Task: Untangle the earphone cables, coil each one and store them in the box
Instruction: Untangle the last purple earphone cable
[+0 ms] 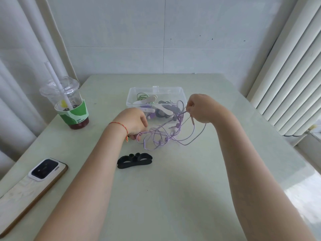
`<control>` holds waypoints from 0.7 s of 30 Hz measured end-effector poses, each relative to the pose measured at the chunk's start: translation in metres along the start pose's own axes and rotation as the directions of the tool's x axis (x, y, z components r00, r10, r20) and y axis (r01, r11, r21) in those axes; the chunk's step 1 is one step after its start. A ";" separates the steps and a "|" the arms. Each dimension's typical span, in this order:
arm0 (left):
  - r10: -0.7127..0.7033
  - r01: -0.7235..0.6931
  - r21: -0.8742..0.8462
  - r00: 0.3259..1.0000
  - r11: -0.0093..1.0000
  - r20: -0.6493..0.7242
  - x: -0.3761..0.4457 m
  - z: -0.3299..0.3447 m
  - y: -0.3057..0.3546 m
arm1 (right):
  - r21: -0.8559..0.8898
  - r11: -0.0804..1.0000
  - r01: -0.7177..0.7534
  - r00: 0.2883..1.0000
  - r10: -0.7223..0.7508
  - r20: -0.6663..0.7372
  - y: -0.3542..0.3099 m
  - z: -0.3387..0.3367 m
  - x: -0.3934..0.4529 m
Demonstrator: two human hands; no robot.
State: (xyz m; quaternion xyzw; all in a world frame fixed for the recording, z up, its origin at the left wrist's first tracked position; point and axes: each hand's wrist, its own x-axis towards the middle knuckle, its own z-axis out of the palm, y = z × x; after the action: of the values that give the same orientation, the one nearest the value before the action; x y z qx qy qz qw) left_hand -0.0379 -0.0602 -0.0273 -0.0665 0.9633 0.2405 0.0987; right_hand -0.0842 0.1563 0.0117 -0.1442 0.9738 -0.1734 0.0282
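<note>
A tangle of pale purple earphone cable (162,136) lies on the table in front of a clear plastic box (180,92). My right hand (202,108) pinches a strand of the cable and lifts it above the table near the box's right end. My left hand (133,121) rests low on the table at the tangle's left side, fingers curled round a loop of the cable. Inside the box lie a coiled green cable (142,96), white winders and dark and purple earphone parts. A black cable winder (134,160) lies on the table nearer to me.
A plastic cup (69,105) with a straw and a green sleeve stands at the left. A phone (33,186) lies face down at the near left edge. A white radiator (291,80) runs along the right, curtains hang at the left, a tiled wall stands behind the table.
</note>
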 end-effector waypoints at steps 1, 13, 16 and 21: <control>0.040 -0.039 0.049 0.999 0.998 -0.023 0.001 0.000 0.002 | 0.039 0.999 0.028 1.000 -0.029 0.012 -0.002 -0.002 -0.001; 0.297 -0.317 -0.631 0.944 0.708 -0.141 -0.007 0.005 0.026 | 0.346 0.921 0.181 0.983 -0.180 -0.035 -0.015 -0.008 -0.012; 0.227 -0.294 -0.626 0.956 0.722 -0.188 -0.005 0.002 0.021 | 0.302 0.938 0.168 0.986 -0.162 -0.047 -0.010 -0.007 -0.010; 0.207 -0.255 -0.552 0.967 0.794 -0.148 -0.006 -0.002 0.019 | 0.341 0.926 0.163 0.987 -0.153 -0.058 -0.007 -0.008 -0.010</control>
State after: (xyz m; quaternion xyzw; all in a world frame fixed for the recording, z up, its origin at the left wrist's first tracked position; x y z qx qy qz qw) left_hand -0.0352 -0.0440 -0.0161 0.0157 0.8521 0.5231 0.0058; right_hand -0.0737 0.1552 0.0219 -0.2124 0.9140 -0.3448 0.0244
